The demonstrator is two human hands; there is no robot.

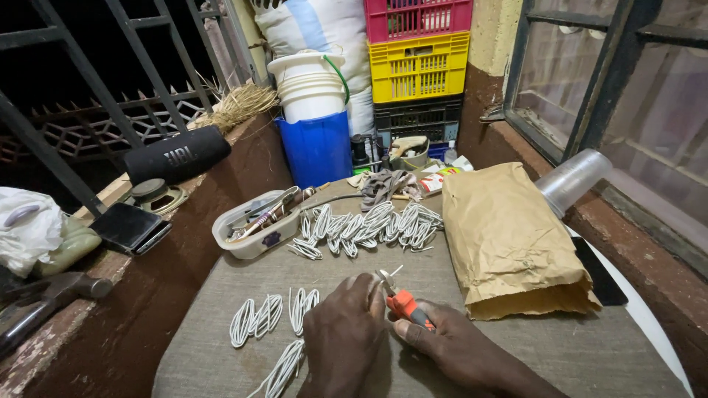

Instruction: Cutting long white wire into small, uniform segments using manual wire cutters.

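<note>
My right hand [457, 350] grips orange-handled pliers [402, 302] whose jaws point up and left over the grey cloth-covered table [590, 354]. My left hand [343, 332] is curled beside the jaws, its fingertips pinching a short bit of white wire [396, 271] at the tool's tip. Bent white wire loops [269, 313] lie just left of my left hand, and one more [284, 366] trails toward the table's front edge. A larger pile of wire loops [372, 227] rests farther back in the middle.
A brown paper bag [509, 243] lies to the right with clear plastic cups [571, 180] behind it. A white tub of tools [254, 225] sits back left. Blue and white buckets [313, 118], stacked crates [418, 66], a black speaker [177, 155] and a hammer [44, 295] are around.
</note>
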